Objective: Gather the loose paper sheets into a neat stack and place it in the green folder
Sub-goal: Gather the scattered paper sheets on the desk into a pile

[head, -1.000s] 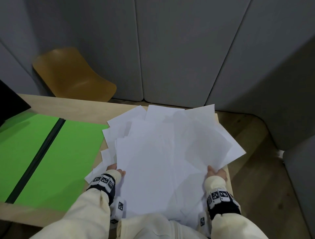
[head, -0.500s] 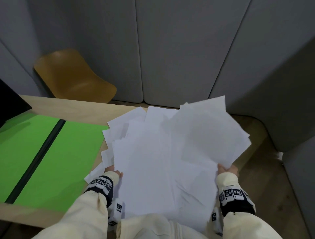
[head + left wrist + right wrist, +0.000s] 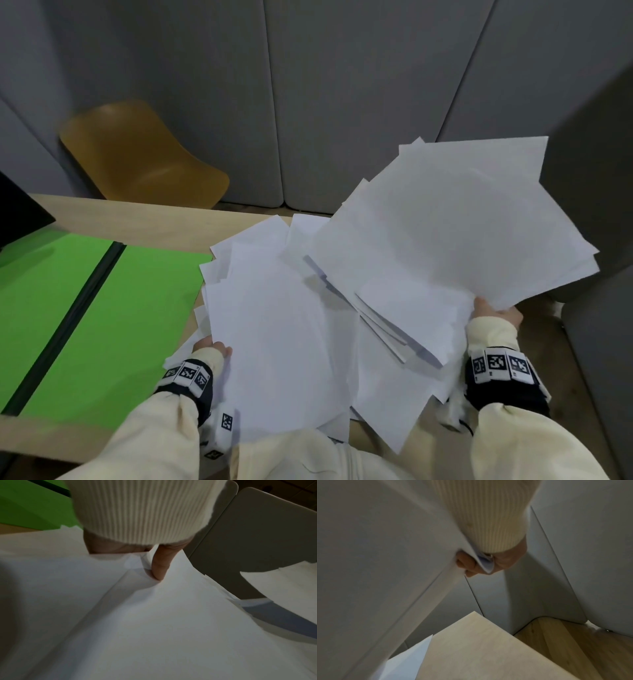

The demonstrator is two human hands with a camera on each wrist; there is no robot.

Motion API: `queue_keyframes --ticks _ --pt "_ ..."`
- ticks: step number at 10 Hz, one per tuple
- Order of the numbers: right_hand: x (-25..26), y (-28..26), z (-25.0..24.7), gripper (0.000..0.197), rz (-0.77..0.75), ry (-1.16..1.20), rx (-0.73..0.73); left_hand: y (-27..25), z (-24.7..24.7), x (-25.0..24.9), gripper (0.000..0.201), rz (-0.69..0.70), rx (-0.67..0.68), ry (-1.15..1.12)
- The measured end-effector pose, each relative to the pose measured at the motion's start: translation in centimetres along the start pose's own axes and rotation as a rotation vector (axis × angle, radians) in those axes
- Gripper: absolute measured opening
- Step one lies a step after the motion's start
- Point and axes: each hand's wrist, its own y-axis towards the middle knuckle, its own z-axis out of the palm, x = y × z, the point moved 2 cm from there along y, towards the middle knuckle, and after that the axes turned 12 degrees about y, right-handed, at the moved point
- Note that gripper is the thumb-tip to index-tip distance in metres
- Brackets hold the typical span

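Observation:
Loose white paper sheets (image 3: pixel 284 325) lie spread over the right end of the wooden table (image 3: pixel 144 219). My right hand (image 3: pixel 496 313) grips the near corner of several sheets (image 3: pixel 455 226) and holds them lifted and tilted above the rest; the right wrist view shows the fingers (image 3: pixel 467 565) curled round the paper edge (image 3: pixel 485 566). My left hand (image 3: pixel 210 347) holds the left edge of the lower sheets, thumb (image 3: pixel 160 566) pressed on top of the paper (image 3: pixel 154 622). The green folder (image 3: pixel 85 308) lies open and flat at the left.
A mustard chair (image 3: pixel 137 157) stands behind the table. Grey padded panels (image 3: pixel 342 102) wall in the back and right. A dark object (image 3: pixel 17 212) sits at the far left edge. Wooden floor (image 3: pixel 573 642) shows past the table's right end.
My right hand has moved right and up, lifting its share of sheets off the pile and tilting them. The left hand has stayed at the pile's left edge.

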Motion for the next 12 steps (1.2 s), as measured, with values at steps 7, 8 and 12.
queue_keyframes --ticks 7,8,12 --pt "-4.8 -4.2 4.1 0.059 0.017 -0.202 0.245 -2.3 0.4 -1.9 0.048 0.056 0.102 -0.118" --pt "-7.1 -5.6 4.0 0.055 0.04 -0.337 0.354 -0.3 1.5 -1.2 0.076 0.084 0.287 -0.44" --pt "-10.9 -8.4 5.7 0.059 0.031 -0.649 0.585 -1.6 2.2 -1.4 0.072 -0.069 0.147 -0.346"
